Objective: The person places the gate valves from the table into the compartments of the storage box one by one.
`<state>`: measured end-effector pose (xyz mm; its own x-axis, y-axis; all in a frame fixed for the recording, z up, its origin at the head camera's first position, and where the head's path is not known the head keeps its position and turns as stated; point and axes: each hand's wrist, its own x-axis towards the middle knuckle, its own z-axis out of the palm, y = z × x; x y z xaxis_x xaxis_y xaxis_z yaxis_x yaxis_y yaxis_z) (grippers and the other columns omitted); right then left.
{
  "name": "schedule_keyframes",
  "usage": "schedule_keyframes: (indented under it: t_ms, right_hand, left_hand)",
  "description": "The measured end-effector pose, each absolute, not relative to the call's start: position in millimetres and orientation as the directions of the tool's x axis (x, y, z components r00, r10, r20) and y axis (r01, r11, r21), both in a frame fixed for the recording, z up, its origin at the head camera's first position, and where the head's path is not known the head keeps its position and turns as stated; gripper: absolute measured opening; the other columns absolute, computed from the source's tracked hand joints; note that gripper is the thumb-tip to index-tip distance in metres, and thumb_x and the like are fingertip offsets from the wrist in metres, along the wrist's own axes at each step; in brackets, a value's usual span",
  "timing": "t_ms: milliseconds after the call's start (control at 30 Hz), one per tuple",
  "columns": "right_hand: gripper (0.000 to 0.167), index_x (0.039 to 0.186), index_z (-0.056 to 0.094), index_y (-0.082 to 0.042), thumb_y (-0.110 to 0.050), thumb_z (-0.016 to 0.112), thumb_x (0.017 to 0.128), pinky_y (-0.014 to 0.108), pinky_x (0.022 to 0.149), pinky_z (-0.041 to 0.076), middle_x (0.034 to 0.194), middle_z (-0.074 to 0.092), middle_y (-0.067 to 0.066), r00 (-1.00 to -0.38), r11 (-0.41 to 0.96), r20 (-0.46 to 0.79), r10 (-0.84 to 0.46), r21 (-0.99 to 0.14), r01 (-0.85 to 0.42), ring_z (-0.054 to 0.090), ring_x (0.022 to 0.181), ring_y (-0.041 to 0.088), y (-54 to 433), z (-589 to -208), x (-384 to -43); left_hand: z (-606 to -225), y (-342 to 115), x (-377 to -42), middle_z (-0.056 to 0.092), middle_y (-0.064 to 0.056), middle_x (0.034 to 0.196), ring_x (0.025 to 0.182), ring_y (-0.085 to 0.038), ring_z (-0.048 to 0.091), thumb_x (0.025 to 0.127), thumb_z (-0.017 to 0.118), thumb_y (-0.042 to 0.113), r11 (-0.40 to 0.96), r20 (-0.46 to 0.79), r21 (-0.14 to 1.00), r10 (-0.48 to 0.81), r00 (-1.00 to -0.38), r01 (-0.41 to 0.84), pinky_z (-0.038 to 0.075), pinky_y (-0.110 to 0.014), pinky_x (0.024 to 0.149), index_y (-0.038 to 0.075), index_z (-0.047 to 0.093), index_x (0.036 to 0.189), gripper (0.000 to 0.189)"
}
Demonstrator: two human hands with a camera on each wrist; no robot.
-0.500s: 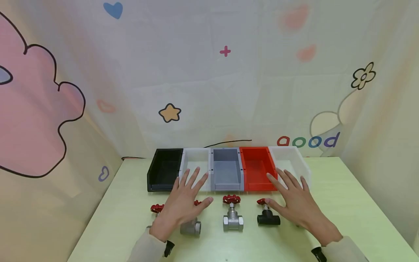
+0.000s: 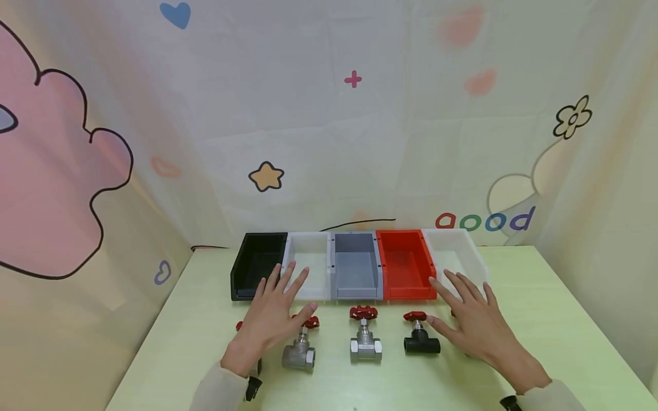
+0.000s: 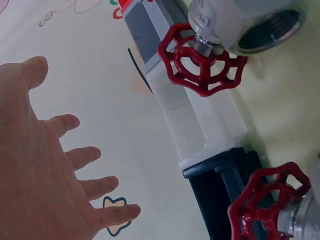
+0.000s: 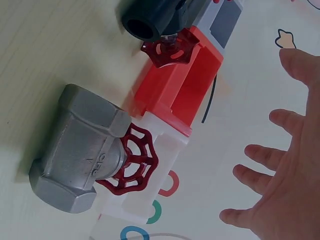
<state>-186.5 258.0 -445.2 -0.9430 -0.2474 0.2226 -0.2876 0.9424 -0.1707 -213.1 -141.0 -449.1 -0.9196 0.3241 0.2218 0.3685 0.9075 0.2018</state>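
My left hand hovers with spread fingers over the leftmost valve, hiding most of it; that valve's red handwheel shows in the left wrist view. Just right of this hand stands a grey metal valve with a red handwheel. A silver valve sits in the middle. Near the thumb of my right hand is a black valve with a red handwheel. The right hand, fingers spread, covers another metal valve, plain in the right wrist view. Neither hand holds anything.
Behind the valves, bins stand side by side: black, white, grey-blue, red and another white one. All are on a pale table. A printed curtain hangs behind.
Both hands have moved outward, the left one to the left and the right one to the right. More of the grey metal valve and the black valve's handwheel now shows.
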Motion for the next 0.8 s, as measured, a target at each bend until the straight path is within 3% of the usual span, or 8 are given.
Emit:
schedule_keyframes:
  t_ms: [800]
  right_hand:
    - [0.074,0.147,0.045,-0.021,-0.057,0.064,0.086,0.076,0.105,0.016,0.153,0.037,0.022,-0.944,0.943,0.238,-0.231,-0.183,-0.277,0.029,0.139,0.046,279.9,-457.3,-173.3]
  left_hand:
    - [-453.7,-185.1,-228.8,0.016,-0.012,0.166,0.149,-0.044,0.018,0.095,0.043,0.065,0.935,0.209,0.277,0.165,-0.964,0.221,0.025,-0.066,0.112,0.025,0.021,0.158,0.078]
